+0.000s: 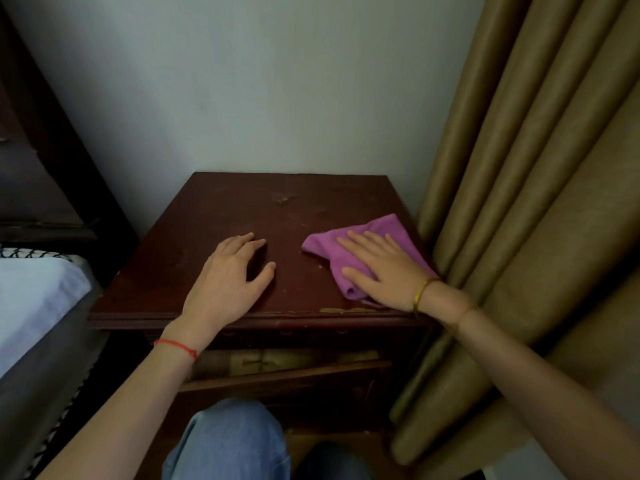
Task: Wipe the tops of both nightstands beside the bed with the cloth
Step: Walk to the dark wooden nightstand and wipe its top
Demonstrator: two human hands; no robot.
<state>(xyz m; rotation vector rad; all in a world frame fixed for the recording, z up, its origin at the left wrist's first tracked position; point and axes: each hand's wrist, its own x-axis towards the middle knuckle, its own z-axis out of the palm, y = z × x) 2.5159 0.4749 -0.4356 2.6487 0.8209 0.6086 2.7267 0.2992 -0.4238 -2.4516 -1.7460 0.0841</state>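
A dark red-brown wooden nightstand [263, 202] stands against the wall, its top scuffed and speckled with crumbs. A purple cloth [325, 245] lies crumpled on the right part of the top. My right hand [379, 266] presses flat on the cloth with straight fingers. My left hand [232, 275] rests on the bare wood to the left of the cloth, fingers loosely spread and holding nothing.
Tan curtains [519, 188] hang right against the nightstand's right side. The bed [31, 292] with a pale sheet is at the left, its dark headboard [41, 161] behind. The nightstand's drawer [277, 374] hangs ajar below the top. My knee in jeans [228, 441] is in front.
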